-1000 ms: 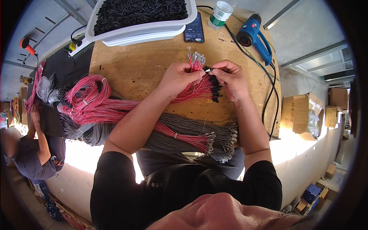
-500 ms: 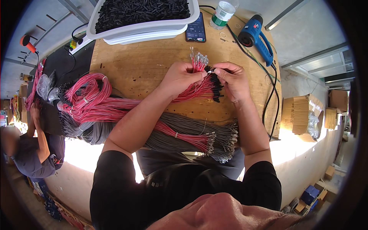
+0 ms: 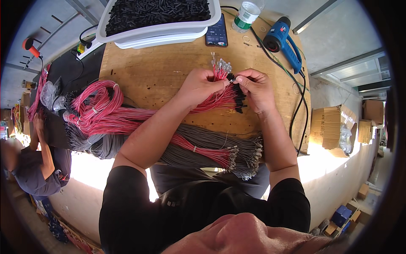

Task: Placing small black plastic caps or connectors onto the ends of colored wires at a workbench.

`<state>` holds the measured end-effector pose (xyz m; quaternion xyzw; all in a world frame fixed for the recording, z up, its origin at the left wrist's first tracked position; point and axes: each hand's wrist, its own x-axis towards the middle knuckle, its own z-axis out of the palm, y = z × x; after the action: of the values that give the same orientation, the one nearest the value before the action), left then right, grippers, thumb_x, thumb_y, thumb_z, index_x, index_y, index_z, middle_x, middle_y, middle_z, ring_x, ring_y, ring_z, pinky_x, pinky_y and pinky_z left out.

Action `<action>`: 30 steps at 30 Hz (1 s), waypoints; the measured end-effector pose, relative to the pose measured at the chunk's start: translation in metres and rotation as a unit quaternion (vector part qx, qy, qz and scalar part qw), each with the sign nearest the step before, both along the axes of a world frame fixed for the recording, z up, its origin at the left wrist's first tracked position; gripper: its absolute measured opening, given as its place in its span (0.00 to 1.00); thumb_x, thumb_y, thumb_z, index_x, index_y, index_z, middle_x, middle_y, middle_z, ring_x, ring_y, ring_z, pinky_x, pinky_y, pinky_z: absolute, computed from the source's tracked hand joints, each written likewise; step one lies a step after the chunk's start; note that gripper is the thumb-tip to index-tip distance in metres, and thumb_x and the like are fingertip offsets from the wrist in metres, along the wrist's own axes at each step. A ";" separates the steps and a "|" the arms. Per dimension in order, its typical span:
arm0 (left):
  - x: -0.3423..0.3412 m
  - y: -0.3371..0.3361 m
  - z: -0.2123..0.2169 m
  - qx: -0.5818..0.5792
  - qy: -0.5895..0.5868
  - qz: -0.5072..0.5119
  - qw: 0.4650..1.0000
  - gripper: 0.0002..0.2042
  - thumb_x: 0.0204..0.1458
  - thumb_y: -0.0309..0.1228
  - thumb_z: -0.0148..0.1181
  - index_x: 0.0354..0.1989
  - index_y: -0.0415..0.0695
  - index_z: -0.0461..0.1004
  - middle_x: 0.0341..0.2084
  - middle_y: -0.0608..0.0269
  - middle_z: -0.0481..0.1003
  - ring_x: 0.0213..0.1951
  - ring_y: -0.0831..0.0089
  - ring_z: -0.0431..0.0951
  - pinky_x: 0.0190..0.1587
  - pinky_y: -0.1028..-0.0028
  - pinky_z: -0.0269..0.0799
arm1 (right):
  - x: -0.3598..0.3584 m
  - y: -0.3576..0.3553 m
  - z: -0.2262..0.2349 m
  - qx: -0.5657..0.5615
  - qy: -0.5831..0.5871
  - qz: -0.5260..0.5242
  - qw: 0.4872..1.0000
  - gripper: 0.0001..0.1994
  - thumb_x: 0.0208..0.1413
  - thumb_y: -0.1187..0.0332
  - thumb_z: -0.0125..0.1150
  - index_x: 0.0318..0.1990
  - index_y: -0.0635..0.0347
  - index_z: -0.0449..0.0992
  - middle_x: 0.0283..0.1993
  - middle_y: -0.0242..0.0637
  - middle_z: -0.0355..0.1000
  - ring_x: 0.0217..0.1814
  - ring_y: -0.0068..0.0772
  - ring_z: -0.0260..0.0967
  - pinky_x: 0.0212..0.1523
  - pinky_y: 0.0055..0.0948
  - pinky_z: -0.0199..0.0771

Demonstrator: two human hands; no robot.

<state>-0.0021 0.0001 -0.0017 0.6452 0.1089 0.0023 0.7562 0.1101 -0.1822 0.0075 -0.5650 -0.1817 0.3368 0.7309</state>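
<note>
My left hand is closed on a bundle of red wires, whose ends with clear-and-metal terminals stick up past the fingers. Close beside it, my right hand pinches something small and dark, seemingly a black sleeve, at the tip of a wire between the two hands. Below the hands, other red wires end in black sleeves fanned out on the wood. Toward me lie a bundle of grey wires and a tied red bundle, both with terminals at their right ends.
A white tub full of short black sleeves stands at the back, beside a phone, a plastic bottle and a blue heat gun. Coiled red wires lie at left. Another person is at far left.
The terminal ends above my left hand have shifted slightly to the right. The small piece between my hands sits at a slightly different angle; little else differs.
</note>
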 end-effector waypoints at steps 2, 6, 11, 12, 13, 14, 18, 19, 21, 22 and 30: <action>0.000 -0.001 -0.002 0.004 0.001 -0.001 1.000 0.07 0.56 0.26 0.64 0.36 0.34 0.78 0.24 0.67 0.75 0.28 0.81 0.72 0.33 0.79 0.68 | 0.000 0.000 -0.002 0.003 0.001 0.004 1.000 0.06 0.57 0.74 0.67 0.40 0.65 0.80 0.31 0.32 0.77 0.24 0.14 0.58 0.25 0.16 0.56; 0.000 -0.002 -0.006 0.013 -0.022 0.022 0.999 0.10 0.55 0.31 0.66 0.31 0.34 0.80 0.20 0.66 0.77 0.24 0.83 0.72 0.29 0.78 0.68 | -0.001 0.001 0.000 -0.005 0.013 0.008 1.000 0.06 0.57 0.73 0.67 0.40 0.65 0.79 0.31 0.33 0.78 0.24 0.13 0.58 0.25 0.16 0.56; 0.001 -0.002 -0.005 -0.007 -0.039 0.023 0.999 0.10 0.55 0.31 0.66 0.31 0.34 0.80 0.22 0.66 0.78 0.25 0.83 0.73 0.30 0.78 0.68 | 0.002 -0.001 -0.002 0.014 0.015 -0.002 1.000 0.05 0.58 0.74 0.66 0.40 0.65 0.79 0.32 0.35 0.78 0.23 0.13 0.58 0.25 0.15 0.56; 0.001 0.000 -0.005 0.000 -0.026 0.017 1.000 0.08 0.57 0.29 0.65 0.36 0.34 0.80 0.25 0.66 0.78 0.28 0.82 0.74 0.33 0.79 0.69 | 0.003 -0.001 -0.002 0.014 0.015 -0.002 1.000 0.05 0.58 0.74 0.66 0.40 0.65 0.79 0.32 0.35 0.78 0.23 0.13 0.58 0.25 0.15 0.56; 0.001 0.001 -0.005 0.007 -0.013 0.012 1.000 0.08 0.58 0.27 0.63 0.40 0.34 0.79 0.29 0.66 0.77 0.31 0.81 0.75 0.37 0.79 0.71 | 0.004 -0.001 -0.002 0.016 0.024 -0.009 1.000 0.06 0.59 0.73 0.65 0.40 0.65 0.78 0.32 0.35 0.78 0.23 0.13 0.57 0.24 0.15 0.55; 0.001 0.000 -0.005 0.007 -0.013 0.011 1.000 0.08 0.58 0.27 0.63 0.40 0.34 0.79 0.29 0.66 0.77 0.31 0.81 0.75 0.37 0.79 0.71 | 0.005 -0.001 -0.002 0.019 0.033 -0.017 0.999 0.06 0.60 0.72 0.64 0.41 0.66 0.78 0.33 0.35 0.78 0.23 0.14 0.57 0.23 0.14 0.54; 0.000 0.000 -0.004 -0.004 -0.005 0.015 1.000 0.08 0.58 0.27 0.63 0.40 0.34 0.78 0.28 0.66 0.77 0.31 0.81 0.74 0.38 0.79 0.71 | 0.010 -0.004 0.003 0.052 0.119 0.031 0.991 0.09 0.62 0.69 0.63 0.42 0.66 0.77 0.34 0.36 0.78 0.23 0.14 0.57 0.20 0.13 0.51; 0.000 0.000 -0.004 -0.006 -0.006 0.017 1.000 0.07 0.58 0.26 0.63 0.40 0.34 0.78 0.28 0.66 0.77 0.31 0.81 0.74 0.37 0.79 0.71 | 0.011 -0.005 0.002 0.062 0.143 0.040 0.987 0.09 0.62 0.69 0.62 0.44 0.67 0.77 0.35 0.37 0.78 0.22 0.14 0.57 0.20 0.13 0.51; 0.000 0.000 -0.005 0.001 -0.009 0.012 1.000 0.07 0.58 0.26 0.63 0.40 0.34 0.78 0.27 0.66 0.76 0.31 0.81 0.74 0.37 0.79 0.70 | 0.012 -0.005 0.000 0.071 0.168 0.050 0.982 0.10 0.62 0.70 0.62 0.45 0.68 0.76 0.35 0.38 0.78 0.22 0.14 0.57 0.20 0.13 0.51; 0.000 0.000 -0.006 0.007 -0.012 0.007 1.000 0.07 0.57 0.26 0.63 0.39 0.34 0.78 0.27 0.66 0.76 0.31 0.81 0.74 0.37 0.79 0.70 | 0.012 -0.006 -0.001 0.068 0.165 0.052 0.983 0.09 0.62 0.70 0.62 0.44 0.68 0.76 0.35 0.38 0.78 0.22 0.14 0.57 0.20 0.13 0.51; 0.001 -0.002 -0.010 0.010 -0.037 0.029 0.999 0.09 0.55 0.30 0.66 0.32 0.34 0.80 0.22 0.67 0.77 0.25 0.84 0.72 0.29 0.78 0.67 | 0.012 -0.005 -0.003 0.048 0.154 0.068 0.985 0.07 0.61 0.69 0.63 0.41 0.65 0.75 0.34 0.37 0.77 0.22 0.14 0.56 0.19 0.13 0.51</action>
<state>-0.0010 -0.0018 -0.0115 0.6485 0.0992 0.0490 0.7531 0.1222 -0.1876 0.0046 -0.4566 -0.1212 0.4596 0.7521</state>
